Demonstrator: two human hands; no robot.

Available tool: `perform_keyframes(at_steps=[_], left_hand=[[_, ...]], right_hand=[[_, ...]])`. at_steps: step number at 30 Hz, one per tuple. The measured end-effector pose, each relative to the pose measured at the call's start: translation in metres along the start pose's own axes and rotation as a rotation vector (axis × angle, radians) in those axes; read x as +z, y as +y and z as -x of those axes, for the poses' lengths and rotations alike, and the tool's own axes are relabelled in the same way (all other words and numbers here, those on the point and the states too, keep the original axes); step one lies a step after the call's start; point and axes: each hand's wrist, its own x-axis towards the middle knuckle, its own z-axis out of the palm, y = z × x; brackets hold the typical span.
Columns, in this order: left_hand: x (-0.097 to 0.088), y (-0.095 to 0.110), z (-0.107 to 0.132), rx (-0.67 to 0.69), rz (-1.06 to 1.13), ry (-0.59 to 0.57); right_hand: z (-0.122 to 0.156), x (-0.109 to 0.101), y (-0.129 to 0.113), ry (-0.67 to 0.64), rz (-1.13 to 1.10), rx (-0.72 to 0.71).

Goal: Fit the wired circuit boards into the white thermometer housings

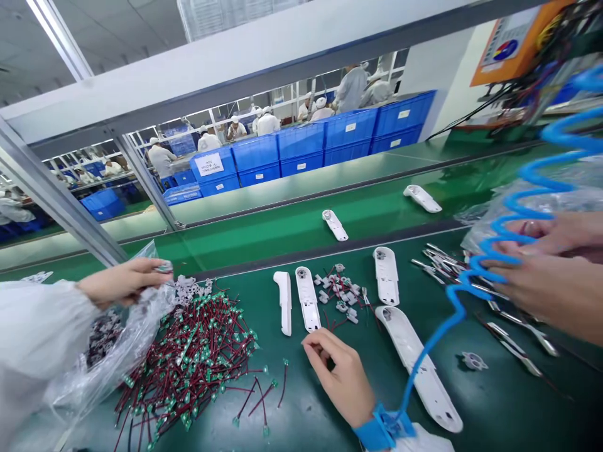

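Observation:
My left hand pinches a small grey part at the mouth of a clear plastic bag. Below it lies a heap of red-and-black wires with small green circuit boards. My right hand, wearing a blue wrist strap, sits just below a white plastic housing; its fingertips curl together, hiding whatever they may hold. Other white housings lie close by, with a longer one to the right. Small white clips with wires lie between them.
A co-worker's hands work at the right beside a blue coiled cord and metal strips. Behind, a green conveyor belt carries white housings. Beyond an aluminium frame stand stacked blue crates and people in white.

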Motion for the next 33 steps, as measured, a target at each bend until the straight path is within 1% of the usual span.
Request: perform_keyframes(at_steps=[2,4,6,8,10,11,13,15,18,20,22,24,26,29,31,33], left_hand=[[0.032,0.022,-0.016,0.025,0.072,-0.176],[0.070,0.039,-0.037,0.042,0.113,-0.288],[0.109,0.052,-0.058,0.048,0.140,-0.342],[0.144,0.061,-0.076,0.057,0.151,-0.377],[0.169,0.069,-0.088,0.086,0.145,-0.411],[0.178,0.071,-0.092,0.110,0.137,-0.427],[0.185,0.074,-0.095,0.169,0.118,-0.453],[0.183,0.074,-0.095,0.233,0.096,-0.463],[0.169,0.072,-0.091,0.321,0.066,-0.457],[0.158,0.073,-0.084,0.370,0.046,-0.457],[0.150,0.076,-0.072,0.417,0.032,-0.469],[0.147,0.082,-0.055,0.462,0.025,-0.497],[0.150,0.086,-0.034,0.498,0.024,-0.563],[0.163,0.089,-0.001,0.509,0.056,-0.734],[0.173,0.088,0.017,0.463,0.167,-0.852],[0.182,0.089,0.031,0.364,0.327,-0.939]], right_hand=[[0.001,0.000,0.000,-0.003,-0.011,0.003],[0.002,0.000,0.001,-0.001,-0.018,0.008],[0.003,0.000,0.003,0.006,-0.022,0.015],[0.005,0.000,0.004,0.010,-0.025,0.018],[0.006,0.000,0.004,0.011,-0.027,0.020],[0.006,0.000,0.003,0.010,-0.027,0.023],[0.008,-0.001,0.002,0.008,-0.031,0.031],[0.009,0.000,0.002,0.005,-0.045,0.034],[0.010,0.002,0.003,0.010,-0.072,0.031],[0.010,0.003,0.005,0.037,-0.081,0.043],[0.011,0.002,0.004,0.078,-0.084,0.062],[0.012,0.000,0.000,0.112,-0.083,0.066],[0.013,-0.005,-0.006,0.126,-0.079,0.052],[0.011,-0.013,-0.017,0.122,-0.103,-0.064],[0.010,-0.018,-0.022,0.115,-0.118,-0.146],[0.011,-0.024,-0.024,0.101,-0.111,-0.166]])
